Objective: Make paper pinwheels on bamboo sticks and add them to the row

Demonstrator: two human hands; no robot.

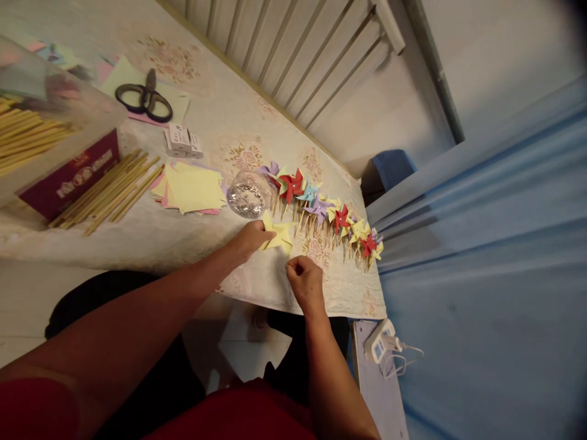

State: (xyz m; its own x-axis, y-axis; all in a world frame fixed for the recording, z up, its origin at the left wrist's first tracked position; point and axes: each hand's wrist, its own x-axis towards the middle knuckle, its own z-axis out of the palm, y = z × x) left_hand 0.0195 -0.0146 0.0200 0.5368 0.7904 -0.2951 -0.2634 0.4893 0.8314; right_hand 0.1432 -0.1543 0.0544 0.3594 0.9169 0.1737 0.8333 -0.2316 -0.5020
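Observation:
A yellow paper pinwheel (277, 237) with folded blades is pinched between the thumb and fingers of my left hand (253, 238), just above the table. Close by on the right, my right hand (306, 278) is closed, thumb against fingertips; anything it holds is too small to make out. Behind my left hand stands a round clear dish (248, 194) of small shiny pieces. A row of finished pinwheels (318, 209) on sticks, red, yellow, purple and blue, stretches off to the right. Left of the dish lies a stack of yellow and pink paper sheets (195, 186).
Loose thin sticks (112, 192) lie beside a clear box (68, 177) holding more sticks. Black-handled scissors (145, 101) rest on paper near small white boxes (181, 139). A power strip (380, 341) sits beyond the table's right corner, beside a blue curtain (481, 263).

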